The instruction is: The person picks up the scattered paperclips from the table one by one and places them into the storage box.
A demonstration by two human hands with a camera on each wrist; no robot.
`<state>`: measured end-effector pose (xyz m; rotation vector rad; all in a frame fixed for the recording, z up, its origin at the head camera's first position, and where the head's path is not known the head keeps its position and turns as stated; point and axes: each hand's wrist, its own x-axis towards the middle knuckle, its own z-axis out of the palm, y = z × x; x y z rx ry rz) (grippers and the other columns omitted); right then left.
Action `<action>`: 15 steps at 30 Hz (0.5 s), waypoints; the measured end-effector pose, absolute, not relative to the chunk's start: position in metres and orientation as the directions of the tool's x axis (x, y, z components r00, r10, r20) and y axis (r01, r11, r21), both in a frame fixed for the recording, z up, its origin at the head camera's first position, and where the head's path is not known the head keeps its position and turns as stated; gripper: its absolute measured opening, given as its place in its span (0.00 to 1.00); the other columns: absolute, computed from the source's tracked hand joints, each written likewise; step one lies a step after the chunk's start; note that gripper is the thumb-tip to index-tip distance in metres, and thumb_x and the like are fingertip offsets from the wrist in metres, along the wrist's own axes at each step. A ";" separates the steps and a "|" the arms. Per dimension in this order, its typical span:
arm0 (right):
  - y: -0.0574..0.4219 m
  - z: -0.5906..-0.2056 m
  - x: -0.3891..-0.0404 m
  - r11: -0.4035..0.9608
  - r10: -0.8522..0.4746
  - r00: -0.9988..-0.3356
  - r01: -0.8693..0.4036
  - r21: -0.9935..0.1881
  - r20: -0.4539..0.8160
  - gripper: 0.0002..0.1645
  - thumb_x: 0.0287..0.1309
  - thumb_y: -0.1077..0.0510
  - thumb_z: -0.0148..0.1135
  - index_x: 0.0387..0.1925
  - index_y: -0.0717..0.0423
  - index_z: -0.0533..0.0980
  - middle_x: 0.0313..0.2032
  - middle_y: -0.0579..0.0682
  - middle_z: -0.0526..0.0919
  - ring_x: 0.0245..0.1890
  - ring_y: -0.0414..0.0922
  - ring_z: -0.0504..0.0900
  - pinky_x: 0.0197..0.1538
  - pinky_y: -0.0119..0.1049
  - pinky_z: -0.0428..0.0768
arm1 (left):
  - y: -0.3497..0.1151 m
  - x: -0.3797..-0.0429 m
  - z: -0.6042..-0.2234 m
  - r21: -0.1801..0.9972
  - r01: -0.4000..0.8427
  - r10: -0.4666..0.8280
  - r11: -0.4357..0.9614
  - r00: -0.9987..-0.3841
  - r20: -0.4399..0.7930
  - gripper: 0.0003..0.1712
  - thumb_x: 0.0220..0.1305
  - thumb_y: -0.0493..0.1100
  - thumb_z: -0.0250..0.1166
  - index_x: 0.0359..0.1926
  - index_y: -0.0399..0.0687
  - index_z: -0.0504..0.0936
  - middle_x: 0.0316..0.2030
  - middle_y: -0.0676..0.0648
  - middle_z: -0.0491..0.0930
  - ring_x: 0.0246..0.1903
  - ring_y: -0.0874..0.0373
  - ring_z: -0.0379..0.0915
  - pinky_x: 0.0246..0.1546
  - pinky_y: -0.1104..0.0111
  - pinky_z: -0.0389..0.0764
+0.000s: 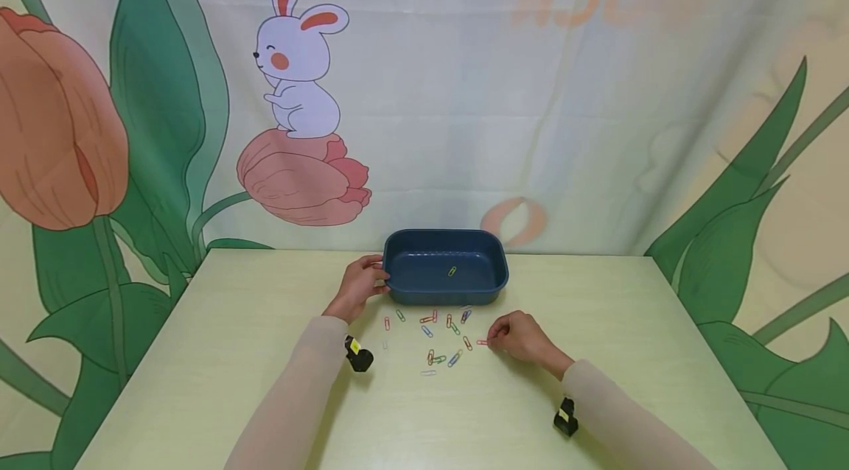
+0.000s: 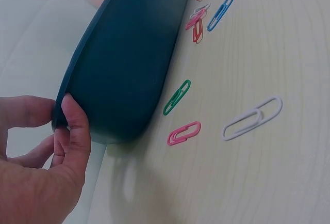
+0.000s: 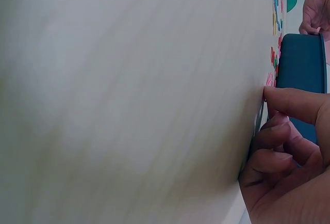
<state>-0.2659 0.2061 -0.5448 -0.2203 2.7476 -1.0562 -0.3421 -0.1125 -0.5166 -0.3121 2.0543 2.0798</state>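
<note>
A dark blue rectangular plastic bin (image 1: 444,297) stands at the back of the table, with one yellow-green paper clip (image 1: 452,271) inside it. My left hand (image 1: 361,282) grips the bin's left end, its thumb and fingers on either side of the rim in the left wrist view. Right of the loose clips, my right hand (image 1: 520,337) is low at the tabletop with curled fingers, pinching one end of a pink paper clip (image 1: 482,342). In the right wrist view, that hand's fingertips (image 3: 269,93) are down at the table surface.
Several coloured paper clips lie scattered before the bin, among them a green one (image 2: 177,97), a pink one (image 2: 184,133) and a white one (image 2: 252,118). A printed curtain (image 1: 431,124) hangs behind the pale wooden table (image 1: 265,323).
</note>
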 end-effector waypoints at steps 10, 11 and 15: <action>0.206 -0.545 -0.266 0.742 -0.209 -0.968 -0.066 -0.667 -0.136 0.05 0.49 0.65 0.69 0.23 0.52 0.83 0.19 0.42 0.76 0.22 0.39 0.70 0.25 0.30 0.66 | -0.113 -0.341 -0.517 0.960 -0.280 -0.001 -0.016 -0.960 -0.280 0.28 0.65 0.32 0.56 0.67 0.40 0.68 0.59 0.37 0.68 0.38 0.55 0.73 0.35 0.72 0.82; 0.206 -0.546 -0.266 0.741 -0.210 -0.968 -0.066 -0.668 -0.138 0.06 0.49 0.65 0.69 0.23 0.52 0.82 0.19 0.42 0.76 0.22 0.40 0.70 0.25 0.30 0.66 | -0.113 -0.341 -0.517 0.960 -0.279 -0.001 -0.016 -0.960 -0.279 0.28 0.65 0.32 0.56 0.67 0.40 0.68 0.59 0.37 0.68 0.39 0.55 0.73 0.35 0.72 0.82; 0.207 -0.546 -0.266 0.740 -0.212 -0.967 -0.065 -0.670 -0.141 0.06 0.49 0.65 0.68 0.23 0.51 0.82 0.19 0.42 0.76 0.22 0.40 0.70 0.26 0.30 0.66 | -0.113 -0.342 -0.517 0.960 -0.280 -0.001 -0.016 -0.960 -0.280 0.28 0.65 0.32 0.56 0.67 0.40 0.68 0.59 0.38 0.68 0.39 0.55 0.73 0.35 0.73 0.82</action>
